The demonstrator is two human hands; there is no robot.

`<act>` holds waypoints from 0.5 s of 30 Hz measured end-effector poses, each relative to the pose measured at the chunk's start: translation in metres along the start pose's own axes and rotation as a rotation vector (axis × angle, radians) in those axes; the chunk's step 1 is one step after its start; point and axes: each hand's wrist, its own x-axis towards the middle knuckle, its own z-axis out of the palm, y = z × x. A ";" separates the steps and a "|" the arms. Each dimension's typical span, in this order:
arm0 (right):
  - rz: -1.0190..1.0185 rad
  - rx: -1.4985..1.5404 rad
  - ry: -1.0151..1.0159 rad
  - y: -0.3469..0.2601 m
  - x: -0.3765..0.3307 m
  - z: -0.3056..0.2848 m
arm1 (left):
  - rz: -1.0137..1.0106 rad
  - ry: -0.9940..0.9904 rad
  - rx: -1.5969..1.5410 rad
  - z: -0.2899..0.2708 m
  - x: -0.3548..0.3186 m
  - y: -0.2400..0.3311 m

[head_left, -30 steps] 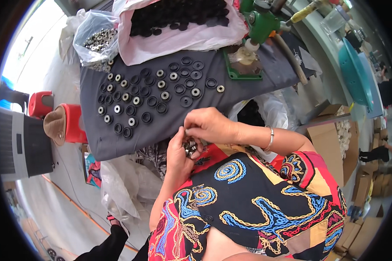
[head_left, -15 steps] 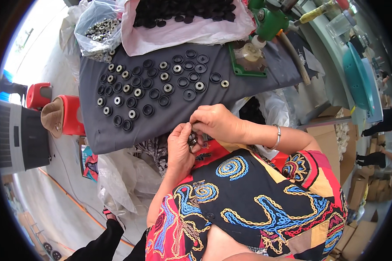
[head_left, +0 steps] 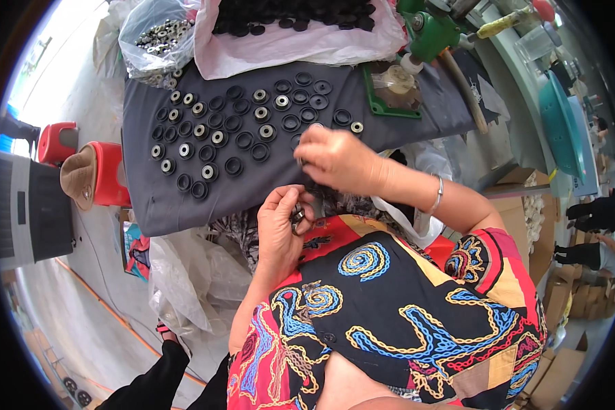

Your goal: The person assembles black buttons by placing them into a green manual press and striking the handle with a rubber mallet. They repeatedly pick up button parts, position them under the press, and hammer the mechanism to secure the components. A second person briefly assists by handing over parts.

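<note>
Right hand has lifted off the left hand to the worktop, pinching a black ring; left hand clenched on metal rings.

Bare grey cloth below crowded rings

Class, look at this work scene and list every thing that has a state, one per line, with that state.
left hand: curled, gripping small metal rings
right hand: fingertips down on the grey cloth at the edge of the parts
black round parts: laid flat in rows, some with metal centres
clear bag of metal rings: open
red stool: upright, brown hat against it
</note>
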 end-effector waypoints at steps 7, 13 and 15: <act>-0.156 -0.414 -0.152 0.031 0.023 0.000 | 0.021 -0.026 -0.027 -0.009 -0.003 0.005; -0.157 -0.488 -0.254 0.033 0.029 0.002 | 0.025 -0.033 -0.043 -0.011 -0.003 0.006; -0.174 -0.484 -0.276 0.033 0.031 0.001 | 0.023 -0.035 -0.040 -0.012 -0.003 0.006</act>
